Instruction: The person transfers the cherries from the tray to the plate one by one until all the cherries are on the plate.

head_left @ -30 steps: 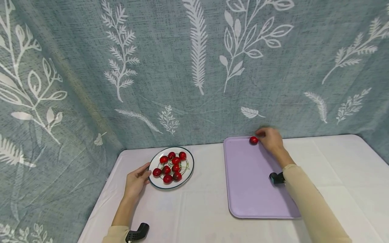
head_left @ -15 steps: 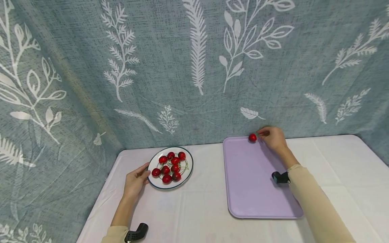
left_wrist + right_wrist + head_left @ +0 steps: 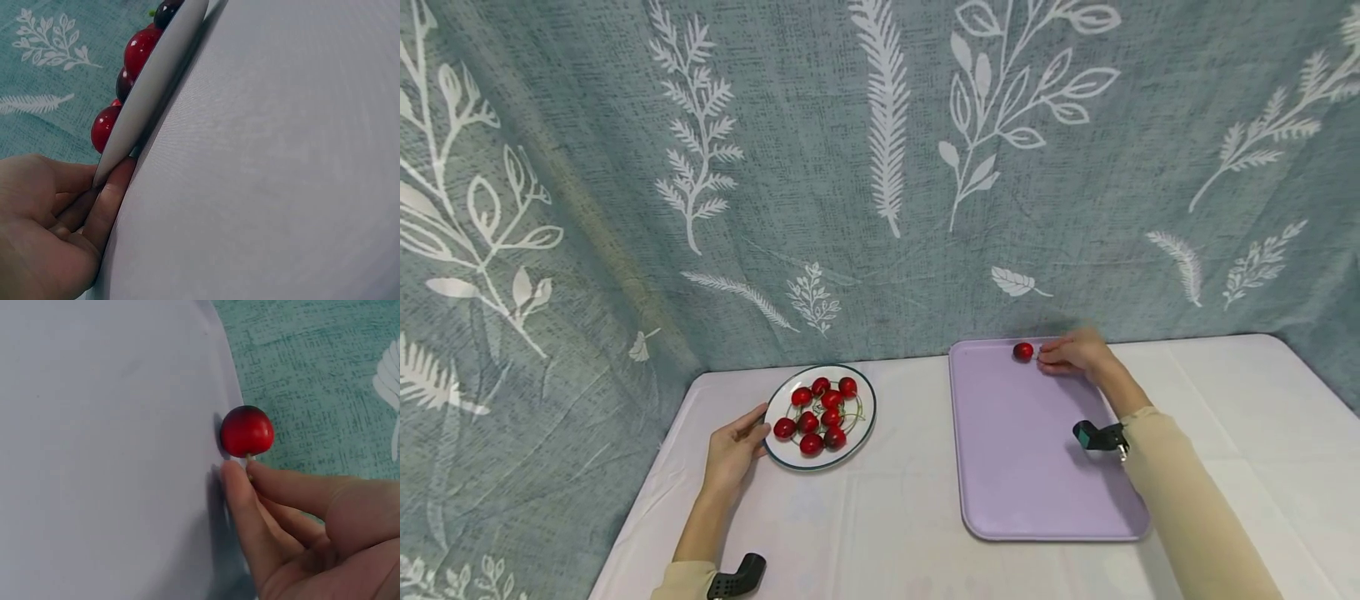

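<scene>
A white plate (image 3: 859,433) with a dark rim carries several red cherries (image 3: 811,444) with green stems. My left hand (image 3: 730,450) grips the plate's left edge, thumb above and fingers beneath, as the left wrist view shows. At the far edge of the purple tray (image 3: 1037,458), my right hand (image 3: 1078,354) pinches the stem of a single red cherry (image 3: 1023,352). In the right wrist view this cherry (image 3: 247,431) hangs by the tray's rim, its stem between thumb and fingertips. Whether it touches the tray I cannot tell.
Both plate and tray stand on a white-covered table (image 3: 902,467), the plate left of the tray. A green curtain (image 3: 820,167) with white leaf prints rises behind the table's far edge.
My right hand has shifted slightly right and then toward me, with the cherry dipping a little lower over the tray's far edge. The left hand and plate have barely moved.
</scene>
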The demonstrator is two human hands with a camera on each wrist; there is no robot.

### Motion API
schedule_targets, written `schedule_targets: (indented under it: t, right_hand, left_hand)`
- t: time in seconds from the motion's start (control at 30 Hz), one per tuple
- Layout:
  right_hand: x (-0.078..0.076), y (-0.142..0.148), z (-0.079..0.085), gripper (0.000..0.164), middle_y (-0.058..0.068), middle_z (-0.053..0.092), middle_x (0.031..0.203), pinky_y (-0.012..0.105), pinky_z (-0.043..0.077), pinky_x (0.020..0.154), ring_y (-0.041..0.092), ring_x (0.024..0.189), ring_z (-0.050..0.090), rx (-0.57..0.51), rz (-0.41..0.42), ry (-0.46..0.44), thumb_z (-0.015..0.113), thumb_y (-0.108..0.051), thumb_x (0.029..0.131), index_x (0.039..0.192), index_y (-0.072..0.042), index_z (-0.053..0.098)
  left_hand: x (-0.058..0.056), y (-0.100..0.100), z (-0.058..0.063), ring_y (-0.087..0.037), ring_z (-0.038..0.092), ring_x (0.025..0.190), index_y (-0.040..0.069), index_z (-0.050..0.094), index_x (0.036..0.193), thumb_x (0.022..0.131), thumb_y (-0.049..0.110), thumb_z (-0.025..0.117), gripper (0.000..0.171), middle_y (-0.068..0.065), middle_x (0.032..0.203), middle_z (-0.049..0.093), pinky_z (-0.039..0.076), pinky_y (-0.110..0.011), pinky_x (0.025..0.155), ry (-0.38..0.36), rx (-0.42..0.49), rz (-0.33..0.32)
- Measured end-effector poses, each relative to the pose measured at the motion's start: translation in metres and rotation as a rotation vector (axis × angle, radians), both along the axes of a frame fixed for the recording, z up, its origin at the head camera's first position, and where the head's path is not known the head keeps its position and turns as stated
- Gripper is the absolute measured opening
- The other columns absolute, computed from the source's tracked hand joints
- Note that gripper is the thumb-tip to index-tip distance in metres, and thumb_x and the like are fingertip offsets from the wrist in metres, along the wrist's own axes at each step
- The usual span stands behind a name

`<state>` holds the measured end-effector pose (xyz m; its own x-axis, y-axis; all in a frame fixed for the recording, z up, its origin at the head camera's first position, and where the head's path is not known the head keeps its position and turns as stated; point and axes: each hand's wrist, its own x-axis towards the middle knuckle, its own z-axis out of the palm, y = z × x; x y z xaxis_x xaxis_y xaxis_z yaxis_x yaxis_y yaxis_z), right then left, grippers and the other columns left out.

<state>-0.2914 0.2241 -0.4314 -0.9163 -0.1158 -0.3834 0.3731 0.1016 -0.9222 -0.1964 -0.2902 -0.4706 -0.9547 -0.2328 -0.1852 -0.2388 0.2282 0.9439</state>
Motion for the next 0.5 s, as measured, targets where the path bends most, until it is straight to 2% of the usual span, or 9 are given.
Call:
schedule_targets:
  t: [0.17,0.33,0.5]
  right_hand:
    - [0.0017,0.002,0.0011,0.04,0.009,0.072,0.079,0.027,0.06,0.076,0.017,0.072,0.071,-0.112,0.04,-0.105,0.057,0.012,0.092,0.127,0.026,0.044]
    - [0.0046,0.0006,0.0037,0.036,0.01,0.073,0.081,0.027,0.06,0.078,0.017,0.075,0.072,-0.126,0.05,-0.094,0.058,0.009,0.092,0.124,0.024,0.05]
    - [0.0071,-0.0068,0.0062,0.042,0.011,0.073,0.083,0.029,0.06,0.081,0.018,0.077,0.072,-0.154,0.057,-0.059,0.055,0.011,0.093,0.13,0.026,0.041]
  left_hand:
    - [0.0001,-0.0001,-0.0005,0.006,0.061,0.082,0.002,0.047,0.144,0.1,0.007,0.053,0.044,-0.025,0.142,0.047,0.057,-0.015,0.074,-0.002,0.0,0.0]
    - [0.0011,0.0001,-0.001,0.006,0.061,0.082,0.002,0.047,0.144,0.101,0.008,0.053,0.044,-0.025,0.143,0.046,0.057,-0.015,0.074,0.005,-0.013,-0.005]
    - [0.0019,0.0004,-0.0013,0.006,0.06,0.082,0.002,0.046,0.144,0.101,0.008,0.052,0.044,-0.025,0.143,0.046,0.057,-0.015,0.074,0.004,-0.02,-0.004]
